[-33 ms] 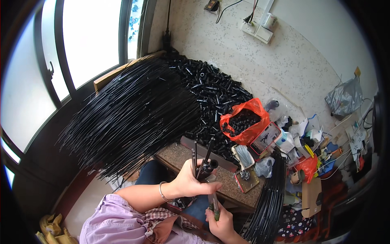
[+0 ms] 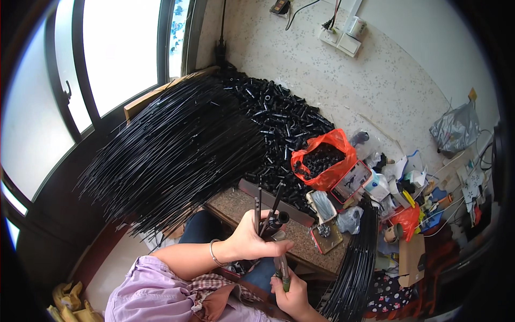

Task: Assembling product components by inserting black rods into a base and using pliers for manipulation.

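The red bag point(image 2: 323, 181) held small black parts point(image 2: 323, 160); nearer the person than it, the left hand point(image 2: 255, 241) gripped black rods point(image 2: 257, 210), the right hand point(image 2: 293, 298) a green-handled tool point(image 2: 286, 283).

The view looks from the wearer's head, through the left of two fisheye lenses, steeply down past the purple sleeve point(image 2: 145, 290) and over the surface point(image 2: 316, 252) to the far wall point(image 2: 300, 48). It is close to the fingers point(image 2: 280, 248), which sit low and near the middle (the lens is wide enough to catch the window point(image 2: 120, 53) on the left and the cardboard box point(image 2: 411, 260) on the right). Straight edges bow outward, and darkness rounds off the corners.
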{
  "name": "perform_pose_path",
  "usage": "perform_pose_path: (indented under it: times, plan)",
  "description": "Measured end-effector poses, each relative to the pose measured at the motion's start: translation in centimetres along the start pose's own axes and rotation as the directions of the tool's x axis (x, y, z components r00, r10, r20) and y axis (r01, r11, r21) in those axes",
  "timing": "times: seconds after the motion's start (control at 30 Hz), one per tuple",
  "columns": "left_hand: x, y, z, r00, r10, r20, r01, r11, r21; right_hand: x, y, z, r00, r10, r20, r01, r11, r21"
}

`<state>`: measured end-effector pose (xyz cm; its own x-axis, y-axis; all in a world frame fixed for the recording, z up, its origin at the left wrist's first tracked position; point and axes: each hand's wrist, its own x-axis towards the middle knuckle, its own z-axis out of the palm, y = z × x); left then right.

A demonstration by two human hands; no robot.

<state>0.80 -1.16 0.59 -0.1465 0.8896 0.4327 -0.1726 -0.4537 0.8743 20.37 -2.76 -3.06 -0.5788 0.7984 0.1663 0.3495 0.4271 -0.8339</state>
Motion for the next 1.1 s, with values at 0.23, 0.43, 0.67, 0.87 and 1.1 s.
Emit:
perform_pose_path:
  times: [0.23, 0.43, 0.67, 0.87, 1.1]
  plan:
    - [0.3, 1.1, -0.7, 0.998, -0.052, 0.017, 0.053, 0.997, -0.051, 3.2, 4.0, -4.1, 0.992, 0.022, 0.126, -0.028, 0.999, 0.046]
    - [-1.9, -0.6, -2.4, 0.996, -0.089, -0.007, 0.089, 0.995, 0.046, 3.4, 12.7, -4.1, 0.978, 0.111, -0.176, -0.203, 0.698, -0.687]
    - [-1.2, 1.1, -6.7, 0.99, 0.047, 0.131, -0.017, 0.975, -0.221, 2.2, 17.7, -3.9, 0.962, -0.041, -0.269, -0.191, 0.601, -0.776]
    - [1.1, 4.5, -10.0, 0.933, 0.256, -0.252, -0.331, 0.337, -0.882, 1.9, 17.8, -5.0, 0.98, -0.025, -0.195, -0.131, 0.658, -0.742]
    - [-4.9, -9.0, -5.1, 0.914, -0.351, -0.205, -0.073, 0.355, -0.932, 2.0, 4.5, -9.5, 0.742, -0.152, -0.653, 0.668, 0.245, 0.702]
